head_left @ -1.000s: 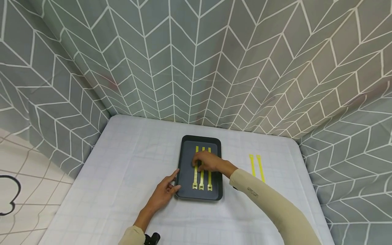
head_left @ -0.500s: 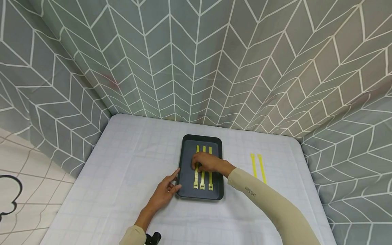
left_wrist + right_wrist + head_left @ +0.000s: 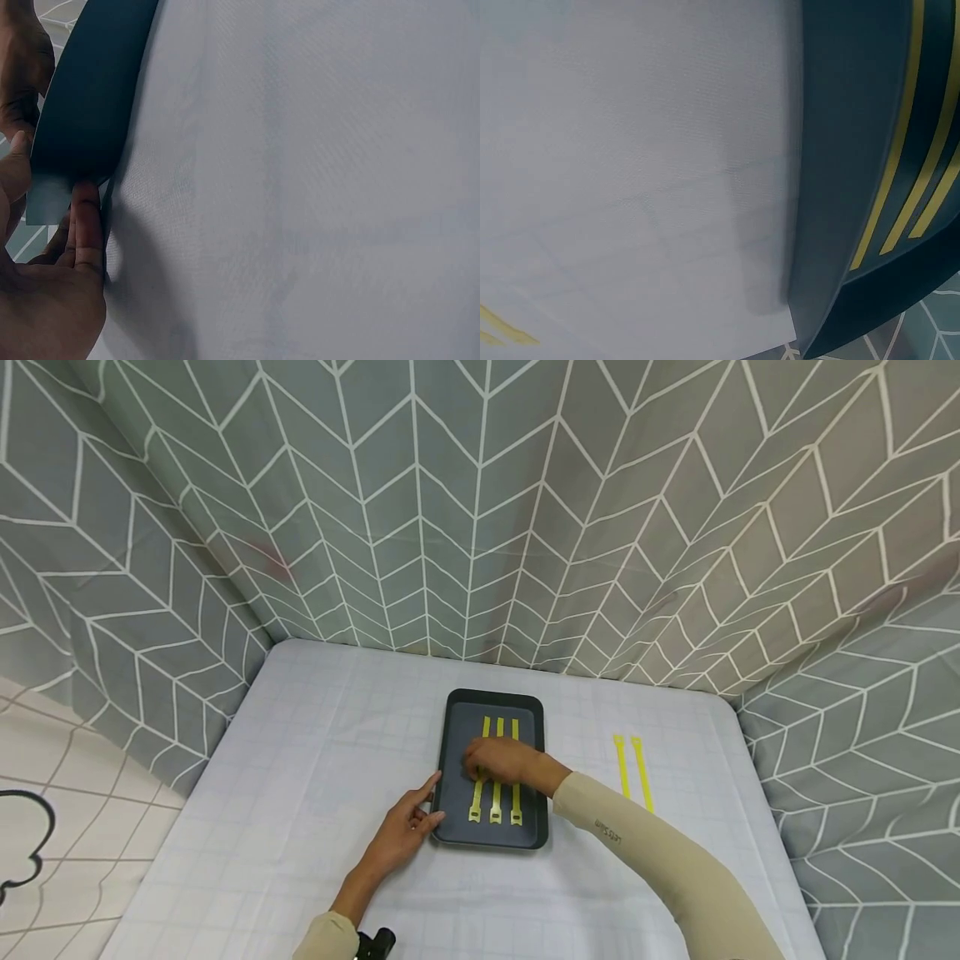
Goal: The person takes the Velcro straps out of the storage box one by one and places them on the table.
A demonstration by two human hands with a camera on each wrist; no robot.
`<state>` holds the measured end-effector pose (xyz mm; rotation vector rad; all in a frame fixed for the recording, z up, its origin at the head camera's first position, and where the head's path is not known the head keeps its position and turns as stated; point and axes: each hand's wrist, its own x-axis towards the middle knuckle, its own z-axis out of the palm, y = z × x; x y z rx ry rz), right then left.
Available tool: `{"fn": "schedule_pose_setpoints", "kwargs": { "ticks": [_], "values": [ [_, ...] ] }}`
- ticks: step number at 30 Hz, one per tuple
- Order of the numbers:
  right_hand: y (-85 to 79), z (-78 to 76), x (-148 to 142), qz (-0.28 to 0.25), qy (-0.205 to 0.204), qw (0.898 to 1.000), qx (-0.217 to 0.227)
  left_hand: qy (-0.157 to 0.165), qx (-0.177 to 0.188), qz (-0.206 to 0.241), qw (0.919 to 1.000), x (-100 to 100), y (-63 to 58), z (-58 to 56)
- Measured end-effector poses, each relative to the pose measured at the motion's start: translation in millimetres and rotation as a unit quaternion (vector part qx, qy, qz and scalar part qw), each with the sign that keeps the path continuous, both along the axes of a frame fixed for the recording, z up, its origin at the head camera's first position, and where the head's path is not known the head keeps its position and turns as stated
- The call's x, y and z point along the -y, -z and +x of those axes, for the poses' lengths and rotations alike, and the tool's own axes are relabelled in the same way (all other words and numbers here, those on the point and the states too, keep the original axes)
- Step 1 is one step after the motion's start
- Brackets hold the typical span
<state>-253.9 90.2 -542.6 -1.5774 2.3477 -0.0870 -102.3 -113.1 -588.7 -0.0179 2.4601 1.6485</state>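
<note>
A dark grey rectangular tray (image 3: 459,739) lies on the white cloth with three yellow slotted-head cable straps inside, running lengthwise. My right hand (image 3: 501,762) reaches in from the right and pinches the leftmost strap (image 3: 475,811) near its middle; the fingertips are partly hidden. That strap slants slightly, its slotted end toward the left. The middle strap (image 3: 496,811) and the right strap (image 3: 516,808) pass beneath my hand. At the tray's lower left side, my left hand (image 3: 401,833) holds the edge. In the left wrist view its fingers (image 3: 88,229) press the outer wall, thumb at the rim.
Two more yellow straps (image 3: 622,768) lie on the white-covered table (image 3: 337,735) right of the tray, partly behind the right sleeve (image 3: 645,847). A patterned grey curtain (image 3: 480,527) hangs around the table's back and sides.
My right hand has shifted slightly left, and the leftmost strap has turned from straight to slanted, its slotted end moving left. My left hand stays at the tray's edge.
</note>
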Motion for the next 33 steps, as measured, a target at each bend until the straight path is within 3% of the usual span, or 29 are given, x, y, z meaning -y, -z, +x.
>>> {"fn": "schedule_pose_setpoints", "kwargs": {
  "ticks": [19, 33],
  "values": [
    [-0.6, 8.0, 5.4, 0.016, -0.048, 0.996, -0.079, 0.003, 0.002, 0.003, 1.0, 0.6, 1.5, 0.0],
    [-8.0, 6.3, 0.1, -0.028, -0.011, 0.999, -0.016, 0.001, -0.002, 0.003, 1.0, 0.0, -1.2, 0.4]
  ]
}}
